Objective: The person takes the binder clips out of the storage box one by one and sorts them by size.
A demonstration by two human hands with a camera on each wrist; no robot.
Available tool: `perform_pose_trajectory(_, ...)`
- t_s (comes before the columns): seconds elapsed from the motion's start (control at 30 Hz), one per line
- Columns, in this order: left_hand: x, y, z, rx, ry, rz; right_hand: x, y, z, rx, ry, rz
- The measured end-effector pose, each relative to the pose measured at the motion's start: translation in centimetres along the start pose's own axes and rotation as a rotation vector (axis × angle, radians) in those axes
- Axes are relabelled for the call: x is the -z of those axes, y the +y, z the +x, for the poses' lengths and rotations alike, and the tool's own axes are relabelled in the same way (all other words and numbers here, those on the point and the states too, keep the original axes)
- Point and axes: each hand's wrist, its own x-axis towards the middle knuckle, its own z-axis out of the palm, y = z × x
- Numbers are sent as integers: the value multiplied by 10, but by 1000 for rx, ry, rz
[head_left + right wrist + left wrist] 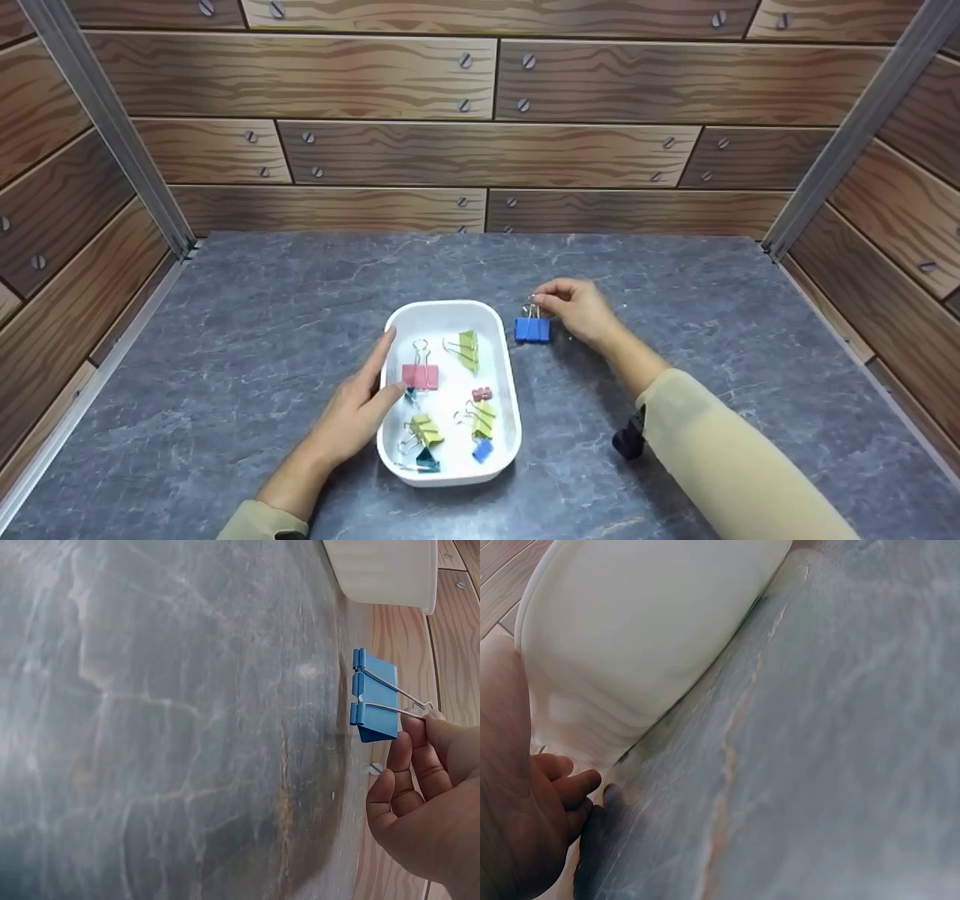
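Between the thumb and fingers of my right hand [585, 313] are the wire handles of a large blue binder clip [532, 330], just right of a white plastic tray [511, 390]. The clip hangs handles-up in the head view; whether it touches the table I cannot tell. In the right wrist view the same clip [381, 694] has its handles pinched at the fingertips. My left hand [349, 412] grips the tray's left side, thumb over the rim. Inside lie a pink binder clip [420, 377], several yellow-green clips [468, 351] and dark teal clips [427, 460].
A small red clip [482, 393] and a small blue clip [482, 450] also lie in the tray. The grey marbled table [285, 300] is bounded by wood-patterned walls [390, 154] at the back and sides.
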Motion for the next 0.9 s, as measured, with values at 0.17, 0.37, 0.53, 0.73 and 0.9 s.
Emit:
perform_pose_trajectory(0.17, 0, 0, -1, 14, 1, -1, -2, 1, -1, -2, -9, 8)
perform_pose_trajectory(0.37, 0, 0, 0, 10, 3, -5, -3, 2, 0, -10, -9, -16)
perform_pose_trajectory(0.53, 0, -1, 0, 10, 3, -1, -2, 4, 1, -25, -6, -5)
perform_pose_trajectory(0.73, -1, -1, 0, 19, -4, 2, -2, 6, 1, -28, -23, 33)
perform_pose_trajectory(0.9, -1, -1, 0, 27, -5, 7, 2, 5, -1, -23, -20, 28)
